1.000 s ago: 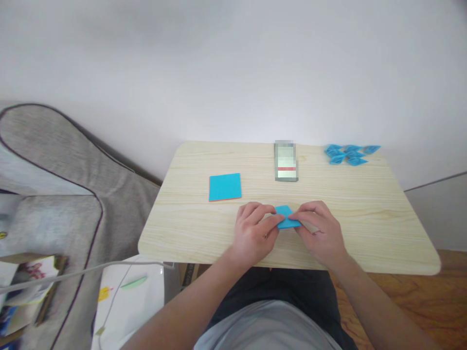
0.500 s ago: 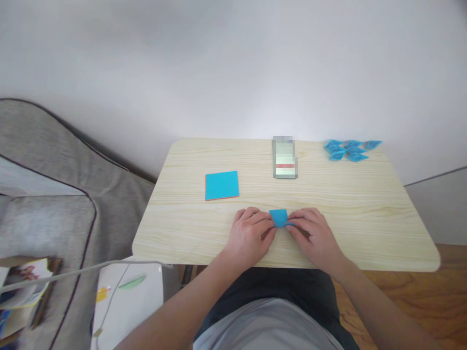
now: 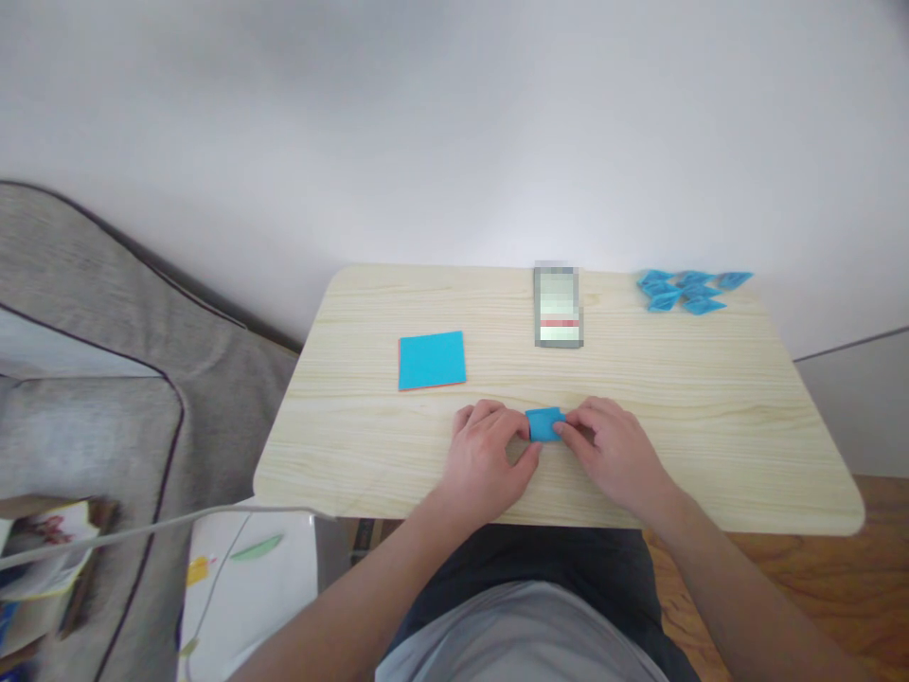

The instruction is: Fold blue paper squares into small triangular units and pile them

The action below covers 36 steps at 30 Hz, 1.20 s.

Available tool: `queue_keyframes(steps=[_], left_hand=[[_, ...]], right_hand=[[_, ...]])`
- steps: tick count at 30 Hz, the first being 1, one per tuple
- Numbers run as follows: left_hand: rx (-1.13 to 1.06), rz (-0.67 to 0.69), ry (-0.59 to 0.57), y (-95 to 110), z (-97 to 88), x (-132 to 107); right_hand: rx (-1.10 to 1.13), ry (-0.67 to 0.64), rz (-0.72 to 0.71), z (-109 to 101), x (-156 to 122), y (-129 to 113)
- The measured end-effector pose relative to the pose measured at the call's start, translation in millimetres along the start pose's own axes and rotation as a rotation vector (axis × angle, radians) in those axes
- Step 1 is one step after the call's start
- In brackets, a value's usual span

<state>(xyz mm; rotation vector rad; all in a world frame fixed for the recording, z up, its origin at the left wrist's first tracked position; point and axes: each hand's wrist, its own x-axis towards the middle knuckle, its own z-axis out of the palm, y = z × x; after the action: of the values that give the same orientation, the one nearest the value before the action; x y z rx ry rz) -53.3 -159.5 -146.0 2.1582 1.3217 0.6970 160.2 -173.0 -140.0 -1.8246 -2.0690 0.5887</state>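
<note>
A small folded piece of blue paper [image 3: 544, 425] lies near the front of the table, between my two hands. My right hand [image 3: 614, 453] pinches its right edge between thumb and fingers. On the other side, my left hand [image 3: 487, 459] steadies the left edge, with curled fingertips against the paper and the thumb just below. Farther left lies a stack of blue paper sheets [image 3: 432, 360] with a reddish edge showing underneath. Several folded blue paper pieces [image 3: 687, 292], pointed at the ends, sit grouped at the back right.
A phone [image 3: 559, 306] with a blurred screen lies at the back of the pale wooden table [image 3: 341, 417], near the wall. To the left are a grey sofa [image 3: 227, 407], a white surface [image 3: 274, 587] and a cable [image 3: 177, 519] crossing in front.
My right thumb and fingers have brought the paper's right part over; the strip that stuck out at lower right no longer shows. My left fingers have drawn back slightly to the paper's edge.
</note>
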Motion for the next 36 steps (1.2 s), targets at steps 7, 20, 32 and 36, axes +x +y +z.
queue_keyframes(steps=[7, 20, 32, 36], left_hand=[[0.015, -0.002, 0.012, -1, -2.4, 1], [0.079, 0.053, 0.010, 0, -0.7, 12], [0.091, 0.064, 0.007, 0, -1.0, 12], [0.088, 0.066, 0.002, 0, -1.7, 12]], right_hand=[[-0.093, -0.079, 0.040, -7, 9, -7], [-0.090, -0.087, 0.107, -8, 12, -15], [-0.025, -0.023, 0.134, 1, 8, -8], [-0.064, 0.007, 0.131, 3, 8, -11]])
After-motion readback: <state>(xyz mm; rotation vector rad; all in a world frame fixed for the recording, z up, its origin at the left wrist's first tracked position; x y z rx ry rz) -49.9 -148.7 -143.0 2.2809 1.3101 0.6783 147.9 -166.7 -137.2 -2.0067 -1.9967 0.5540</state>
